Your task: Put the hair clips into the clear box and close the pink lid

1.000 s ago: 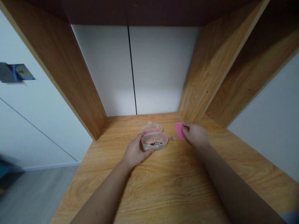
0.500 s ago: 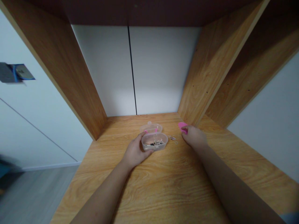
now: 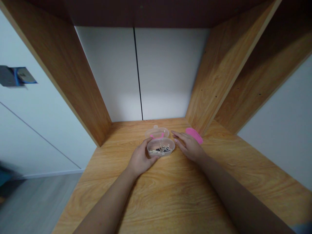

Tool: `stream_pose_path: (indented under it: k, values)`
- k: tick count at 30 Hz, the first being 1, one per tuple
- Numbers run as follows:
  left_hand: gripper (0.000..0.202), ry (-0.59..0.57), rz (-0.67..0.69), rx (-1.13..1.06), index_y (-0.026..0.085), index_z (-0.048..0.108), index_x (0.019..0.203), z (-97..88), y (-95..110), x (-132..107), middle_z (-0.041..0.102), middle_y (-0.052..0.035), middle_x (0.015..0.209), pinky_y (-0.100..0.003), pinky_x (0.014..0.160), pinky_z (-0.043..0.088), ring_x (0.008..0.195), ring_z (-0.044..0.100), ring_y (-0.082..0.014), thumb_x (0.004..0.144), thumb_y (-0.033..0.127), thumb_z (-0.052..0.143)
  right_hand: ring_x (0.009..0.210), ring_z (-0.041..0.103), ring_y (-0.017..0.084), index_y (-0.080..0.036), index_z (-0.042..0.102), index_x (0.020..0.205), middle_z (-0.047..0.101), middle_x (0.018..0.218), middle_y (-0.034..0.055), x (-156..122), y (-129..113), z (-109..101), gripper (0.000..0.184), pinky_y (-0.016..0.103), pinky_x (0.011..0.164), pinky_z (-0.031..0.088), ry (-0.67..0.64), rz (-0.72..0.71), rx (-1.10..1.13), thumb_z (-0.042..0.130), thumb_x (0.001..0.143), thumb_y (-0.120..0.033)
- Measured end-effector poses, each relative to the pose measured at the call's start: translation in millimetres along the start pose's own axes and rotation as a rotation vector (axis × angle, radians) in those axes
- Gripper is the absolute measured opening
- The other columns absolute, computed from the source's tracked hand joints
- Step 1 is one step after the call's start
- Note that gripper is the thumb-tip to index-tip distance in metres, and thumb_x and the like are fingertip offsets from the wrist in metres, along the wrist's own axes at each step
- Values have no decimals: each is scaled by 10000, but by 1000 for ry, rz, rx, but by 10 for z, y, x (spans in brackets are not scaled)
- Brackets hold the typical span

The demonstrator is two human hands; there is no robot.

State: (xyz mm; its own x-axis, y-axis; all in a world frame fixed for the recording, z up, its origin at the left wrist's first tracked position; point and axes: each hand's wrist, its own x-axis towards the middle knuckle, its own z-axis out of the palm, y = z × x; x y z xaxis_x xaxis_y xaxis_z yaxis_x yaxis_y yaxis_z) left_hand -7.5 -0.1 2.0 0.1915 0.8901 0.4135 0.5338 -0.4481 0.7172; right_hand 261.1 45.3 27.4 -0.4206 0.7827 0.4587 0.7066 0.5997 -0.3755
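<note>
A small clear plastic box [image 3: 151,155] stands on the wooden surface with its hinged lid [image 3: 157,132] laid back and pink pieces at the hinge. Inside lie several thin metal and dark items [image 3: 162,149], too small to name surely. My left hand [image 3: 140,158] grips the box at its left end, thumb in front and fingers behind. Just right of the box, my right hand [image 3: 188,146] is open, fingers stretched toward it, holding nothing I can see. A flat pink oval piece [image 3: 194,135] rests on the wood behind my right hand.
The wooden surface [image 3: 156,195] runs into a recess with a white back panel [image 3: 163,74]. Upright boards stand at the left [image 3: 73,81] and right [image 3: 214,74], under a dark shelf [image 3: 141,13]. An open wall socket [image 3: 18,76] with blue wire is far left.
My right hand has let go of the pink oval piece and moved left toward the box. The small loose items right of the box are no longer visible. My left hand stays on the box.
</note>
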Motion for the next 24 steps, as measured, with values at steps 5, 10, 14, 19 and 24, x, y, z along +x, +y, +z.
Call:
stream_pose_path:
  k: [5, 10, 14, 19, 24]
  values:
    - [661, 25, 20, -52, 247, 445, 1374, -15, 36, 10, 643, -75, 1317, -401, 1023, 524, 1181, 644, -249, 784, 246, 744, 1163, 637, 252, -265, 413, 1505, 627, 1346, 114, -36, -43, 73, 511, 460, 1007, 517, -37, -9, 146, 454, 1002, -342]
    - [583, 23, 41, -76, 275, 467, 1366, -25, 28, 24, 632, -58, 1331, -385, 1018, 526, 1165, 649, -228, 829, 193, 679, 1128, 658, 233, -262, 387, 1514, 585, 1398, 119, -50, -104, 102, 539, 396, 931, 568, -56, -23, 283, 480, 985, -307]
    - [582, 11, 85, -116, 245, 465, 1372, -27, 41, 19, 600, -96, 1367, -409, 1087, 477, 1234, 609, -247, 833, 218, 686, 1131, 669, 219, -258, 407, 1496, 613, 1383, 106, -54, -129, 109, 504, 378, 947, 567, -86, -15, 378, 458, 996, -297]
    - [742, -1, 94, -142, 232, 371, 1461, -51, 92, -15, 555, -129, 1410, -434, 1121, 439, 1286, 562, -278, 821, 313, 737, 1140, 674, 231, -259, 431, 1479, 643, 1354, 100, -60, -104, 120, 497, 397, 961, 568, -94, 22, 389, 469, 985, -292]
    - [733, 47, 30, -275, 255, 225, 1521, -7, 37, -20, 529, -151, 1384, -424, 1025, 514, 1271, 567, -261, 917, 339, 632, 1137, 677, 229, -262, 452, 1461, 660, 1330, 96, -61, -87, 135, 484, 393, 943, 575, -70, 34, 385, 480, 979, -294]
